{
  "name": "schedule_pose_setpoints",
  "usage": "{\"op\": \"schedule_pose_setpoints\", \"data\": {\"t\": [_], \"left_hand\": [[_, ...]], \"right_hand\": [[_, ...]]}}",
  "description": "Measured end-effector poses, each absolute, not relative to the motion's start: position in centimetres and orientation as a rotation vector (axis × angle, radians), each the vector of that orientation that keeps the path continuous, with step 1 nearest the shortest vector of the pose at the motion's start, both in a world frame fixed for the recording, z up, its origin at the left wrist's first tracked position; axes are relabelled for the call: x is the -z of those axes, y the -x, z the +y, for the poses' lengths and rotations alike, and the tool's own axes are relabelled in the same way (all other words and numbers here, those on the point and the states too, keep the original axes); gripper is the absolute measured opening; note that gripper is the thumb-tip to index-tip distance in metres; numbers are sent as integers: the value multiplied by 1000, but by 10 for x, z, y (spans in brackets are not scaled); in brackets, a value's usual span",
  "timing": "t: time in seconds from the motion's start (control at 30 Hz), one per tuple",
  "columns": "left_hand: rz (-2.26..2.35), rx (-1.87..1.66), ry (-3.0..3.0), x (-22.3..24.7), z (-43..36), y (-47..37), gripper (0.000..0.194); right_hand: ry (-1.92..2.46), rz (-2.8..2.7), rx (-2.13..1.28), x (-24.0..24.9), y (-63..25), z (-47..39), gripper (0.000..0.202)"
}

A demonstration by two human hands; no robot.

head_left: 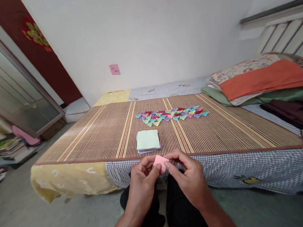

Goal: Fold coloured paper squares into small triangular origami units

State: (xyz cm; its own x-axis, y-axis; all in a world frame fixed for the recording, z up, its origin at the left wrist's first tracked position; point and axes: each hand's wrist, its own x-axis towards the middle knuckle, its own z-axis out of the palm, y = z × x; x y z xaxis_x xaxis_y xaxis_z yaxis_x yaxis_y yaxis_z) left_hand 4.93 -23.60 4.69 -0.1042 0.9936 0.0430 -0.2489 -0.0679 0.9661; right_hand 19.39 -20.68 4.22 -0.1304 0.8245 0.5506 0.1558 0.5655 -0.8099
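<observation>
A small folded piece of pink paper [161,161] is pinched between my two hands, just off the near edge of the bed. My left hand [145,176] grips its lower left side, thumb on top. On its right side, the thumb and fingers of my right hand [189,174] press the paper. Just beyond my hands lies a stack of square paper sheets [148,140], pale green on top. Farther back, several small folded paper shapes [169,115] in many colours sit close together in rows.
A striped bamboo mat [101,134] covers much of the bed. Folded bedding [261,79] is piled at the right, with dark cloth [292,112] in front. A pink note [114,69] is on the wall. Books [8,147] lie at the left.
</observation>
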Motion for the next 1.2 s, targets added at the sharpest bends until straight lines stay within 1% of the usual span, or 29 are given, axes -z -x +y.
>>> {"op": "schedule_pose_setpoints", "data": {"t": [0.13, 0.2, 0.33, 0.43, 0.47, 0.57, 0.63, 0.7, 0.9, 0.97, 1.1, 1.2], "left_hand": [[1102, -1437, -1084, -48, -237, -50, 18], [1132, -1425, -1118, -49, -237, -49, 19], [1205, -1392, -1233, -52, -235, -43, 21], [1224, -1401, -1278, -54, -233, -40, 18], [1201, -1415, -1240, -53, -232, -39, 17], [1075, -1444, -1060, -50, -230, -41, 18], [1023, -1444, -996, -48, -229, -42, 18], [1023, -1440, -979, -49, -230, -44, 18], [1113, -1468, -1071, -53, -231, -45, 20], [1141, -1499, -1110, -52, -231, -45, 20], [1158, -1535, -1117, -51, -230, -44, 18], [1088, -1489, -1045, -52, -229, -45, 17]], "right_hand": [[843, -1604, -647, -43, -192, -209, 12], [826, -1614, -666, -42, -193, -209, 12], [793, -1663, -773, -42, -196, -209, 15], [854, -1616, -920, -39, -198, -208, 9], [871, -1607, -991, -38, -199, -208, 10], [857, -1648, -1206, -35, -199, -207, 24], [838, -1681, -1259, -35, -199, -208, 29], [859, -1720, -1188, -36, -198, -209, 29], [926, -1852, -794, -36, -192, -212, 31], [913, -1854, -789, -34, -191, -212, 31], [891, -1838, -962, -35, -191, -213, 32], [888, -1824, -922, -37, -192, -214, 32]]}}
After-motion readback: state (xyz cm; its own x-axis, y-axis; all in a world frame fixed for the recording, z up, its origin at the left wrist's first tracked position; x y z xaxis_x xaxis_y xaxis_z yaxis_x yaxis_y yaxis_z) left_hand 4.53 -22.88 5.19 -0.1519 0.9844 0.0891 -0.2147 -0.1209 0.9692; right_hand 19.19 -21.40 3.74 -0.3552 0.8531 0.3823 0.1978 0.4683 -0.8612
